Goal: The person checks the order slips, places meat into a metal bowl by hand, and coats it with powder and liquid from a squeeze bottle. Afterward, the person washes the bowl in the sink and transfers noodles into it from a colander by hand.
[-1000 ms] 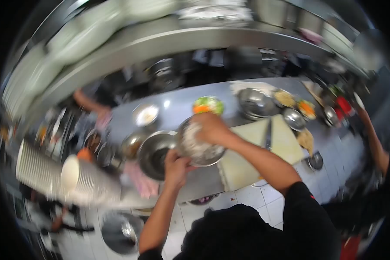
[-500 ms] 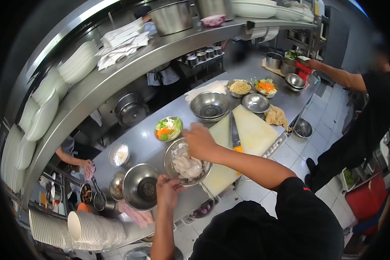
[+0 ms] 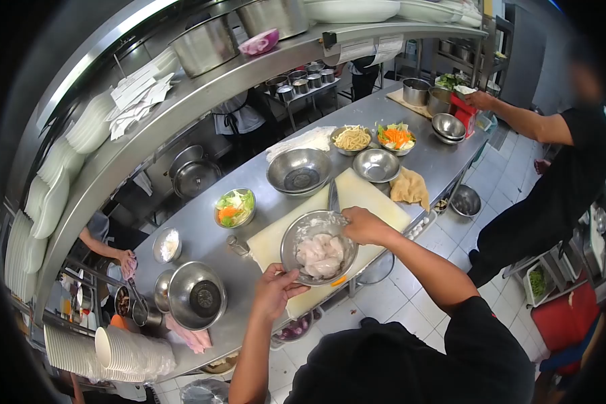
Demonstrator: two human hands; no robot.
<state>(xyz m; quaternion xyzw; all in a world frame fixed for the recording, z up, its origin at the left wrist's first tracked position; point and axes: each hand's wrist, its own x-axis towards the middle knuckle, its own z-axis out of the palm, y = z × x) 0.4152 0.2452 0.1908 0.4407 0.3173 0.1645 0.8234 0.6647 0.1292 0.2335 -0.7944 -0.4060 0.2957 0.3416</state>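
A steel bowl [image 3: 290,242] of pale raw meat pieces [image 3: 323,256], their kind unclear, is held over the white cutting board [image 3: 374,196]. My left hand [image 3: 276,291] grips its lower-left rim, thumb on top. On the opposite side, my right hand [image 3: 365,226] has its fingers closed on the rim. White smears coat the bowl's inner wall. Just beyond it a knife [image 3: 333,198] lies on the board, its handle end hidden. An orange strip [image 3: 339,281] shows by the bowl's near edge.
Large steel bowls [image 3: 299,161] stand behind the board, near a bowl of cut vegetables [image 3: 236,207] and noodles [image 3: 352,139]. Another large bowl [image 3: 196,294] is at left. A shelf [image 3: 202,87] arches overhead. A co-worker [image 3: 545,161] stands at right, one hand by a red scale [image 3: 463,114].
My right hand has gone from above the bowl's far side to its right rim. The bowl has moved right, over the cutting board. The camera view has shifted too.
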